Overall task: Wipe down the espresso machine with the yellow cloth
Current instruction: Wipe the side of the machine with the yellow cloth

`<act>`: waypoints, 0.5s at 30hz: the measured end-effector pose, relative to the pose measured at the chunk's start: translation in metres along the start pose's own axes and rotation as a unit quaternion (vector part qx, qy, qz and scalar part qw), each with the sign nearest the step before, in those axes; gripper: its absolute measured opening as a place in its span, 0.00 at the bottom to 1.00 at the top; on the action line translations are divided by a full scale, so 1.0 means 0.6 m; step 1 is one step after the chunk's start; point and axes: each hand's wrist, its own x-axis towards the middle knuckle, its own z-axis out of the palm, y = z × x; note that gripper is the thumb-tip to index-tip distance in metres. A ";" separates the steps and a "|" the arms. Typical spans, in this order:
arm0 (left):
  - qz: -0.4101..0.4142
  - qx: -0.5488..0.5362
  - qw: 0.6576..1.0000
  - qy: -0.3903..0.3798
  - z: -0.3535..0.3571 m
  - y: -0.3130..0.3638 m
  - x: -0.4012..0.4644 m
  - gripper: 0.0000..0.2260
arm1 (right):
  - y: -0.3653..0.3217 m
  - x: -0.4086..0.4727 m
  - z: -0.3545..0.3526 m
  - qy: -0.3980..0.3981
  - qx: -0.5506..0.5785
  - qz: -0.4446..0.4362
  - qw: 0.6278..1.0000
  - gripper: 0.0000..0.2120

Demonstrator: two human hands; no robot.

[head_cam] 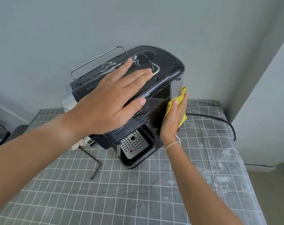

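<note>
A person's right hand [174,117], its grip flat and open-palmed, presses a yellow cloth [172,106] against the right side of a black espresso machine [156,101]. The left hand [108,101] lies spread, holding nothing, on the machine's top. The machine stands near the far edge of a grid-patterned bench [138,192].

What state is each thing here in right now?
Espresso machine: upright on the table, steadied from above.
Yellow cloth: pressed flat against the machine's side.
Left hand: open, resting on top.
Right hand: flat, pressing the cloth.
Drip tray: in place.
</note>
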 end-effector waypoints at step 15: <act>-0.002 -0.002 1.000 -0.003 0.002 -0.001 -0.002 0.26 | 0.134 -0.028 -0.020 0.043 -0.018 0.091 0.995 0.27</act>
